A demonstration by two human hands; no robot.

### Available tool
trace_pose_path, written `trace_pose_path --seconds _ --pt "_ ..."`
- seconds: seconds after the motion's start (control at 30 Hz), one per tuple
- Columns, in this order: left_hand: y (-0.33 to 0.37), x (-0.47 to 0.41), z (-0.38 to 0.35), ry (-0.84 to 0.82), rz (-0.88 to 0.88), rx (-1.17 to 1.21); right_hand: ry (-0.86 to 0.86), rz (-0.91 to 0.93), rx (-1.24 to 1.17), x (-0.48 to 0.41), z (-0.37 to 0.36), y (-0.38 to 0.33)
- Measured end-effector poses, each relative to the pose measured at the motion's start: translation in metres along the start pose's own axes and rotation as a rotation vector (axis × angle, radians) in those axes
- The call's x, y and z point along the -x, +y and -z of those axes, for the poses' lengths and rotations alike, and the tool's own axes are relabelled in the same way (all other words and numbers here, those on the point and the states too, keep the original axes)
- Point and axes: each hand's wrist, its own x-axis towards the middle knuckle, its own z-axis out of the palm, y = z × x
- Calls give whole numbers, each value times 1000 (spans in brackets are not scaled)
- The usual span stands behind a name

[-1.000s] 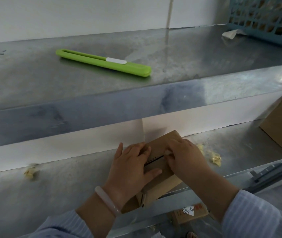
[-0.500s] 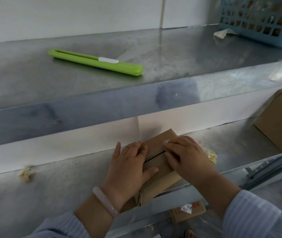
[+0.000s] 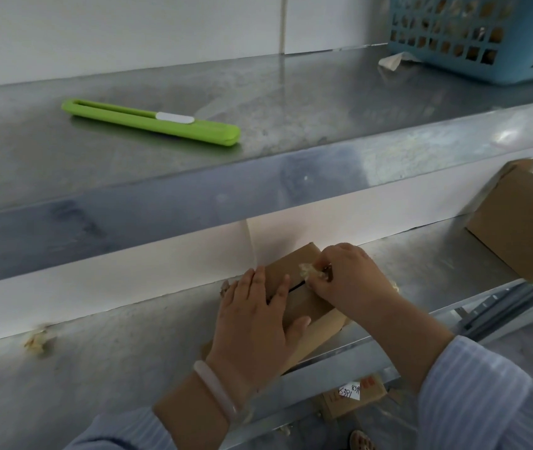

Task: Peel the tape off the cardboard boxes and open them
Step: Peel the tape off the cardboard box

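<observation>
Cardboard box [image 3: 291, 263] lies under flat left fingers [image 3: 258, 284] — right fingers [image 3: 336, 261] pinch crumpled tape [image 3: 309, 270].

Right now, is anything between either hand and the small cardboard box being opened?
Nothing visible. The left hand rests flat on the box, and the right hand pinches a crumpled bit of tape at the seam. The green cutter lies apart on the upper shelf.
</observation>
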Motion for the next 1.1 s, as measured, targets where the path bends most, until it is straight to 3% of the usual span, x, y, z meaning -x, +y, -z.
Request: trace_pose_path --seconds 0.23,0.43,0.6,0.7,0.77,0.93,1.1 --pt "-30 -11 -5 31 -81 -31 -1 -23 -42 -2 -7 -8" --pt "-34 -13 -5 40 -93 -6 142 -290 -476 -9 6 16" --pt "-34 -12 -5 35 -101 13 278 -34 -147 -2 -3 25" --pt "-34 -13 -6 36 -97 -12 264 157 -80 3 -14 21" --pt "-34 -14 -8 31 -91 -21 240 192 -84 5 -15 16" --pt "-36 -14 -10 36 -90 -18 183 -37 -279 -3 -10 9" --pt "-36 -14 -10 30 -90 15 30 -209 -248 -7 -6 13"
